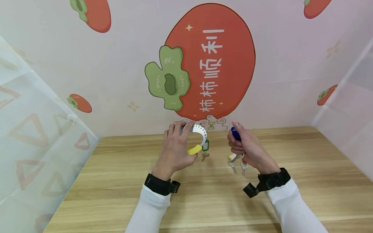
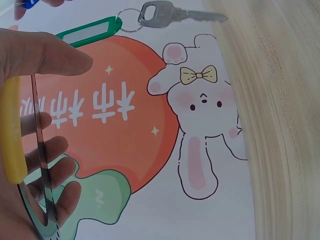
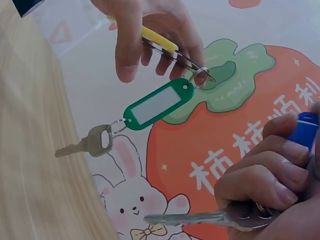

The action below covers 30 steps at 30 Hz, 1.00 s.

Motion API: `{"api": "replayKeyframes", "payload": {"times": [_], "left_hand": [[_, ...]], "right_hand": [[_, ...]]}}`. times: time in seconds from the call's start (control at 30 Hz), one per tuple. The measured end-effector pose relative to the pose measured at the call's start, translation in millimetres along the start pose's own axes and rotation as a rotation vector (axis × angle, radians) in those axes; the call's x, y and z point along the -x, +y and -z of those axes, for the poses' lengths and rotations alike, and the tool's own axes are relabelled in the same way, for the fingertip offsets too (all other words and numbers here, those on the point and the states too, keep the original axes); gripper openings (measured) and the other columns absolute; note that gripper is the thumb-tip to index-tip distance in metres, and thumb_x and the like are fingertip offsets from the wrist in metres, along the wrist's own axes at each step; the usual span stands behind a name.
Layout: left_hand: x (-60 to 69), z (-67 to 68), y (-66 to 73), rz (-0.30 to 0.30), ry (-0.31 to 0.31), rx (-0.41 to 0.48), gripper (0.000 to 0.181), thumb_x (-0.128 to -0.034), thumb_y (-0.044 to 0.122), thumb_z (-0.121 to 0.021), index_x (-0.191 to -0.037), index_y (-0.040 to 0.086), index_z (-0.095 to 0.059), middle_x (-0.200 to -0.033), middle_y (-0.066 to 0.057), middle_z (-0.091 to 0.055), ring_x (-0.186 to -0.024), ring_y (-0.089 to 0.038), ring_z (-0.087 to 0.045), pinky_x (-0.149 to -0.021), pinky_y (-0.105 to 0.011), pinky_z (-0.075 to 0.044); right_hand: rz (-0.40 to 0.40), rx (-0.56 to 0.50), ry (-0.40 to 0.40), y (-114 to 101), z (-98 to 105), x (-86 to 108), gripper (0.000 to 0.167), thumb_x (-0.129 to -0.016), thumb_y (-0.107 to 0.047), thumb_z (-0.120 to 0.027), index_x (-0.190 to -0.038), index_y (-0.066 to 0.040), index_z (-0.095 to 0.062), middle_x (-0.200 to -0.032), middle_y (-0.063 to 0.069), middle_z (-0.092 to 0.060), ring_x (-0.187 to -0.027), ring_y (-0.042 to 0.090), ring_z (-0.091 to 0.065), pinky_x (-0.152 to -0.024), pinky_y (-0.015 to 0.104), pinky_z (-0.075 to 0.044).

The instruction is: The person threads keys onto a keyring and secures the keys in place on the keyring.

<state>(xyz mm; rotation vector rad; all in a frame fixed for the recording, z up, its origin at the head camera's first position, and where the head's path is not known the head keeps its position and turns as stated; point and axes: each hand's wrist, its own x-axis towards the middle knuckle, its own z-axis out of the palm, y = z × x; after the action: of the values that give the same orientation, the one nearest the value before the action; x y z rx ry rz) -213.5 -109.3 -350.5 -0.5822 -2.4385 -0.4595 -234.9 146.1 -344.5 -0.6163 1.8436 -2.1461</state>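
In the head view my left hand (image 1: 174, 150) grips a curved metal ring (image 1: 201, 130) with a row of small holes and a yellow sleeve (image 1: 194, 149). A green key tag (image 3: 159, 104) hangs from the ring, with a silver key (image 3: 95, 142) on its lower end. To the right, my right hand (image 1: 252, 147) has its fingers curled round a blue key tag (image 1: 236, 134), thumb upward. Below that hand dangle two keys, a left key (image 1: 232, 166) by a yellow tag (image 1: 232, 157) and a right key (image 1: 243, 167) by a reddish tag mostly hidden by the hand.
Both hands are raised over a wood-grain table (image 1: 204, 200). Behind it stands a pale backdrop (image 1: 279, 97) printed with persimmons and a rabbit. White printed sheets (image 1: 43, 136) close off the sides. Black straps (image 1: 158, 185) with small cameras sit on both wrists.
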Motion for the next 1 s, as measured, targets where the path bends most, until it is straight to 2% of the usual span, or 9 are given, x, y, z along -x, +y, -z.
{"api": "replayKeyframes", "payload": {"times": [0.13, 0.3, 0.57, 1.0], "left_hand": [[0.3, -0.4, 0.0, 0.000, -0.003, 0.003, 0.087, -0.0641, 0.027, -0.088, -0.142, 0.014, -0.052, -0.132, -0.013, -0.051, -0.119, -0.032, -0.046, -0.091, -0.052, -0.042], [0.1, -0.3, 0.3, -0.002, -0.002, 0.001, 0.087, -0.0639, 0.026, -0.087, -0.142, 0.014, -0.052, -0.132, -0.013, -0.051, -0.119, -0.032, -0.046, -0.091, -0.052, -0.043], [0.2, -0.1, 0.2, -0.005, -0.010, -0.002, 0.088, -0.0633, 0.027, -0.087, -0.143, 0.014, -0.052, -0.133, -0.012, -0.050, -0.120, -0.032, -0.046, -0.090, -0.051, -0.043], [0.2, -0.9, 0.6, -0.007, -0.021, 0.002, 0.088, -0.0646, 0.026, -0.086, -0.145, 0.015, -0.051, -0.133, -0.012, -0.050, -0.120, -0.032, -0.046, -0.091, -0.051, -0.043]], "right_hand": [[-0.066, 0.043, 0.058, -0.5, -0.4, 0.3, 0.048, -0.107, -0.043, -0.047, -0.079, -0.004, -0.047, -0.059, -0.005, -0.025, -0.047, 0.009, -0.024, -0.050, 0.030, -0.015], [-0.106, 0.071, 0.088, -0.7, -1.4, -0.6, 0.043, -0.106, -0.036, -0.054, -0.080, -0.002, -0.048, -0.061, -0.003, -0.025, -0.047, 0.010, -0.024, -0.051, 0.030, -0.016], [-0.144, 0.093, 0.055, 0.7, -1.0, -1.2, 0.043, -0.106, -0.037, -0.053, -0.081, -0.003, -0.048, -0.061, -0.004, -0.024, -0.047, 0.010, -0.024, -0.051, 0.029, -0.017], [-0.140, 0.111, -0.016, 2.1, -0.8, -1.0, 0.039, -0.108, -0.029, -0.049, -0.081, -0.002, -0.045, -0.063, -0.002, -0.026, -0.049, 0.013, -0.022, -0.051, 0.032, -0.017]]}}
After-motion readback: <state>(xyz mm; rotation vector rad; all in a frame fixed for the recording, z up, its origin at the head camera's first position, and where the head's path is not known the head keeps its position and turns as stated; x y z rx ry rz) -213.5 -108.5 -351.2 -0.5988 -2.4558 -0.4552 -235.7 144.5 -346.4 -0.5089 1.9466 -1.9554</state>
